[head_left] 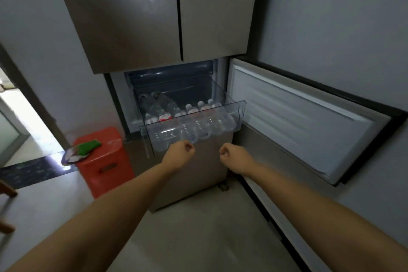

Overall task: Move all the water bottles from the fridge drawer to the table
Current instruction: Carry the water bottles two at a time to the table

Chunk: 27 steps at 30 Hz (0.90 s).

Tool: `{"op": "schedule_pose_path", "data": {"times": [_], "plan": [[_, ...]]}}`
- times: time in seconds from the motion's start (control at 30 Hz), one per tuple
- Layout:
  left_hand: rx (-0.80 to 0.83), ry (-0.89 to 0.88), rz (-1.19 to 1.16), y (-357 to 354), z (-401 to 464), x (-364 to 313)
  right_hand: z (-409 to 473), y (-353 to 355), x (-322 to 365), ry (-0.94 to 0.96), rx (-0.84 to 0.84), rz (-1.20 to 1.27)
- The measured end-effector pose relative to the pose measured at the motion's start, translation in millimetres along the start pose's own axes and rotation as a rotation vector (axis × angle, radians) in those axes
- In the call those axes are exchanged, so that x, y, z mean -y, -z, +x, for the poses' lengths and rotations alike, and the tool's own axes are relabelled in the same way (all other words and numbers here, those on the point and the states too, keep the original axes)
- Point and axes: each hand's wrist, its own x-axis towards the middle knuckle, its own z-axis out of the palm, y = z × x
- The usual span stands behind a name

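Both fists are curled and hold nothing: left hand [180,152] and right hand [231,154] hang apart just below the clear fridge drawer [239,109], pulled out. Inside it lie the water bottles [194,119].

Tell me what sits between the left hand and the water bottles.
In the head view, only the drawer's clear front wall separates the left hand from the water bottles.

Single head view, wide-angle, looks forward and down from standing height at open fridge drawer [194,121], fairly near.
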Motion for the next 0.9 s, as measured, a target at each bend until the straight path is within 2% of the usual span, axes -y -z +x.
{"op": "schedule_pose_path", "data": {"times": [0.13, 0.3, 0.47, 0.67, 0.77, 0.9], "plan": [[-0.090, 0.025, -0.044, 10, 65, -25, 72, 39, -4, 0.075, 0.017, -0.025], [-0.195, 0.073, -0.080, 20, 129, -39, 151, 68, 6, 0.152, -0.045, -0.002], [-0.260, 0.191, -0.095, 40, 186, -11, 220, 60, 32, 0.277, -0.057, 0.061], [-0.292, 0.333, -0.060, 70, 262, 56, 317, 47, 58, 0.241, 0.059, 0.066], [-0.274, 0.460, 0.019, 80, 310, 98, 370, 30, 69, 0.212, 0.172, 0.001], [-0.090, 0.612, 0.180, 85, 354, 130, 422, 3, 95, 0.189, 0.314, -0.042]]}}
